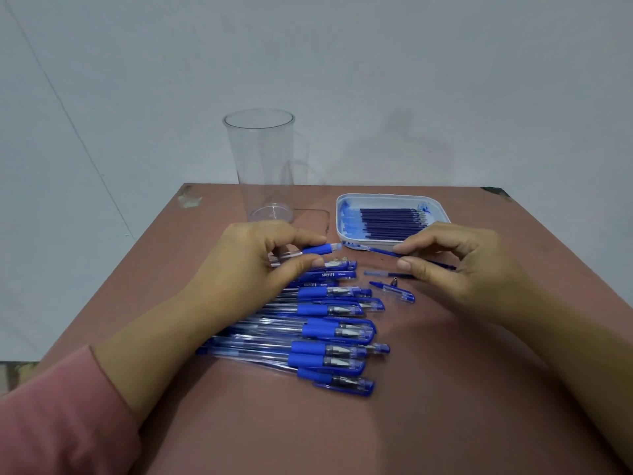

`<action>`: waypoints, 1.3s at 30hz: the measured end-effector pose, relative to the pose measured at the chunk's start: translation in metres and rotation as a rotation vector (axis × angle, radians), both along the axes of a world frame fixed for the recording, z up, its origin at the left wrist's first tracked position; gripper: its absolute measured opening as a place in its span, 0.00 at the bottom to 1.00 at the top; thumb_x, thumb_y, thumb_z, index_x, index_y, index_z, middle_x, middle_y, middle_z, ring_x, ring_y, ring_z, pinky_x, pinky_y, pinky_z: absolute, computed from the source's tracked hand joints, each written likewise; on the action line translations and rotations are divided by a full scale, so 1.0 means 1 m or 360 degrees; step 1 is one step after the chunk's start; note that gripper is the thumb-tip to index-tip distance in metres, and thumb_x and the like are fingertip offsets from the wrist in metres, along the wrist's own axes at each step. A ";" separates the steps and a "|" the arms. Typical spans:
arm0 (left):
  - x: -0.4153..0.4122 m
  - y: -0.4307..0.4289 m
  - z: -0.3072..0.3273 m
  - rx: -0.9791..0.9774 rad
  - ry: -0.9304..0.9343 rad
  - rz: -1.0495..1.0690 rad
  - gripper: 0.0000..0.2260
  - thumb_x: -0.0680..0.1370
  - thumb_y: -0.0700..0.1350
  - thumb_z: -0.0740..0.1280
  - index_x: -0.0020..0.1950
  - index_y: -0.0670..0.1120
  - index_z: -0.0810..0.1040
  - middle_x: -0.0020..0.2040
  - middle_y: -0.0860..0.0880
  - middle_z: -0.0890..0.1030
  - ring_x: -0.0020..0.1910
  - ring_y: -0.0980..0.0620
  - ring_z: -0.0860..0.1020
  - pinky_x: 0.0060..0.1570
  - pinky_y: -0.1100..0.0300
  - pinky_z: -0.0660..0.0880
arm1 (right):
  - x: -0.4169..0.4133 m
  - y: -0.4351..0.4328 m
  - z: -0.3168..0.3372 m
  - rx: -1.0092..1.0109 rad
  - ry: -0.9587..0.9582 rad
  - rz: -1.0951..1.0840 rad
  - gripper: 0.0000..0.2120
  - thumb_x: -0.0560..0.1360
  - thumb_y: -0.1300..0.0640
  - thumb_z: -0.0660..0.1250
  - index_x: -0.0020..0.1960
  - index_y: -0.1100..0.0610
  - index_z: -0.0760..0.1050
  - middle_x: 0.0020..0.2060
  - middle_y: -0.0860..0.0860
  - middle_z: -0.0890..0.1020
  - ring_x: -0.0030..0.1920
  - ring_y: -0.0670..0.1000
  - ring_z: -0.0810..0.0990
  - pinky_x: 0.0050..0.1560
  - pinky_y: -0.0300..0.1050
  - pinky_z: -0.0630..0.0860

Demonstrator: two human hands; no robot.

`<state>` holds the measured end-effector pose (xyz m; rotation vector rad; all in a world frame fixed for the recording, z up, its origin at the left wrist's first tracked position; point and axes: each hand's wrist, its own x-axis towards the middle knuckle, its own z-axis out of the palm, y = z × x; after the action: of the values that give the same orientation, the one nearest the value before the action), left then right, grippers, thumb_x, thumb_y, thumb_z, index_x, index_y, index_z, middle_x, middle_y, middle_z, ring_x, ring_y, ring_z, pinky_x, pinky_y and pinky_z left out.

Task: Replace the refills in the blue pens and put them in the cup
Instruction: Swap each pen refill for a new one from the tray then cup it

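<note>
Above a row of capped blue pens (322, 334) on a brown table (445, 389), the left hand (260, 265) pinches an open pen barrel (320, 250) while the right hand (455, 265) pinches a refill (373, 249), near the clear cup (262, 166) and the refill tray (346, 214).

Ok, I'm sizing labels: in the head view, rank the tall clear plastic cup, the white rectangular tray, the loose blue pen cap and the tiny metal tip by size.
1. Tall clear plastic cup
2. White rectangular tray, close behind, partly hidden by the right hand
3. Loose blue pen cap
4. Tiny metal tip
</note>
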<state>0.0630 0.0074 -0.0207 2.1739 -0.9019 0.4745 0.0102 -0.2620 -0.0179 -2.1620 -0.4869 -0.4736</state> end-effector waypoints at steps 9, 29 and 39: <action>0.001 0.001 0.001 0.0109 -0.0075 -0.0022 0.12 0.73 0.56 0.70 0.54 0.54 0.84 0.37 0.69 0.76 0.39 0.69 0.76 0.40 0.77 0.68 | 0.007 -0.003 -0.005 -0.0210 -0.0119 0.0058 0.07 0.71 0.54 0.70 0.48 0.44 0.79 0.41 0.42 0.82 0.45 0.45 0.81 0.47 0.34 0.76; -0.006 -0.003 0.000 0.0153 -0.0134 -0.0117 0.11 0.74 0.54 0.71 0.55 0.57 0.83 0.42 0.63 0.81 0.41 0.64 0.78 0.41 0.68 0.74 | 0.008 0.018 -0.009 -0.0515 -0.0437 0.0072 0.13 0.74 0.53 0.70 0.59 0.51 0.79 0.43 0.43 0.81 0.45 0.47 0.78 0.50 0.39 0.73; -0.008 -0.003 0.000 0.0144 -0.0140 -0.0137 0.11 0.74 0.54 0.72 0.55 0.56 0.83 0.42 0.63 0.81 0.42 0.64 0.78 0.41 0.68 0.74 | 0.003 0.018 -0.008 -0.0439 -0.0410 0.0060 0.11 0.74 0.56 0.69 0.56 0.52 0.80 0.43 0.44 0.80 0.46 0.43 0.78 0.50 0.33 0.72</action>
<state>0.0552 0.0047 -0.0205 2.1992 -1.0792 0.4994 0.0128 -0.2443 -0.0257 -2.3605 -0.7721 -0.7037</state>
